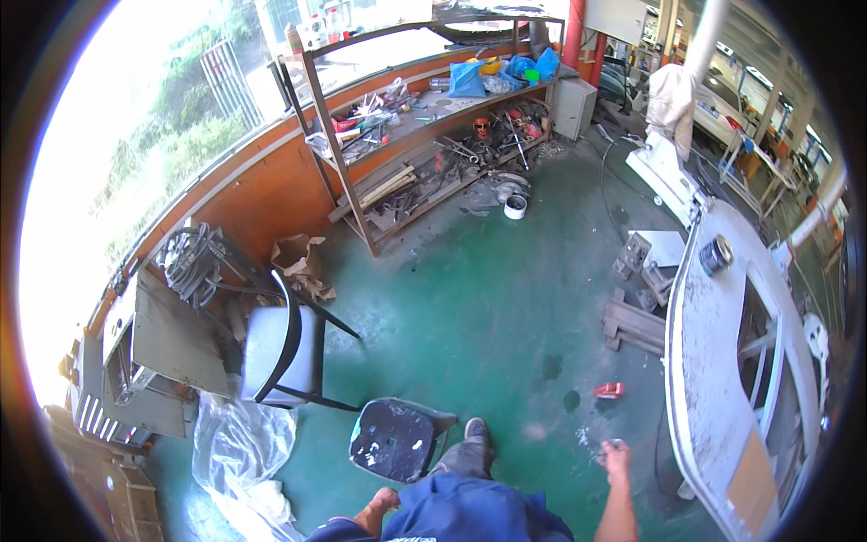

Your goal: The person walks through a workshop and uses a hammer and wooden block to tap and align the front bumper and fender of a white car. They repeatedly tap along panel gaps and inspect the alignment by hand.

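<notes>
My right hand (617,462) is out to the right over the green floor, its fingers closed on a small pale thing too blurred to name. Below and ahead of it, a small red block-like object (610,390) lies on the floor. My left hand (386,499) hangs by my side with curled fingers, and nothing shows in it. Just ahead of that hand stands a black stool (393,440) with a paint-spotted seat. To the right is a large whitish, curved car body panel (709,361) with cut-out openings, and a dark tin can (716,256) sits on it.
A black chair (271,343) and plastic sheeting (239,443) are at my left, beside a metal cabinet (176,325). Along the wall runs a cluttered shelf rack (415,144). A white tub (515,207) stands on the floor. Metal blocks (632,323) lie beside the panel.
</notes>
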The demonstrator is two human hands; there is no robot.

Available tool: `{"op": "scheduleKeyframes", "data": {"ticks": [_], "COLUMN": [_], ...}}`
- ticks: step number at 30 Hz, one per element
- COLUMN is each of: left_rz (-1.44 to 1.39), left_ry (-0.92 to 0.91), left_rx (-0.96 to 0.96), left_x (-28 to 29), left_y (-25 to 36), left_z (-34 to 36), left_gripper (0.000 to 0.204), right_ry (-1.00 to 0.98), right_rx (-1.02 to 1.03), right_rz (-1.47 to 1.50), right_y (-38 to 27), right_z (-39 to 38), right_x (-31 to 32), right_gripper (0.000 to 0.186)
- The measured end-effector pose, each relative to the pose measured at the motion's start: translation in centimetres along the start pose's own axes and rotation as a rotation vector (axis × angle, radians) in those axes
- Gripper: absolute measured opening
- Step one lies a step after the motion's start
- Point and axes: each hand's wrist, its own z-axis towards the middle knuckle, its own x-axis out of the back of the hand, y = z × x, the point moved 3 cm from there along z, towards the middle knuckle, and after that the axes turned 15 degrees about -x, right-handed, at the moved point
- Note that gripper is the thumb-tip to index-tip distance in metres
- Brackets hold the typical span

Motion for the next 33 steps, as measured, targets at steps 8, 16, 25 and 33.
{"op": "scheduleKeyframes", "data": {"ticks": [8,16,25,33], "left_rz": [-0.333,-0.257,-0.045,0.242], "left_ry": [0.479,0.775,0.171,0.286], "left_rx": [-0.348,-0.107,-0.086,-0.243], "left_x": [27.5,40.0,40.8,68.2], "left_y": [24.9,24.3,33.9,50.2], "left_z": [14.3,23.3,32.0,56.6], "left_gripper": [0.049,0.033,0.029,0.055], "right_ry": [-0.144,-0.239,-0.239,-0.294], "right_rx": [-0.316,-0.547,-0.150,0.177], "right_rz": [-0.516,-0.525,-0.379,-0.567], "right_y": [-5.3,-14.5,-48.5,-72.2], "right_z": [7.3,25.0,48.0,54.2], "right_x": [-11.0,-18.3,-37.8,-58.4], "right_gripper": [0.013,0.013,0.012,0.023]}}
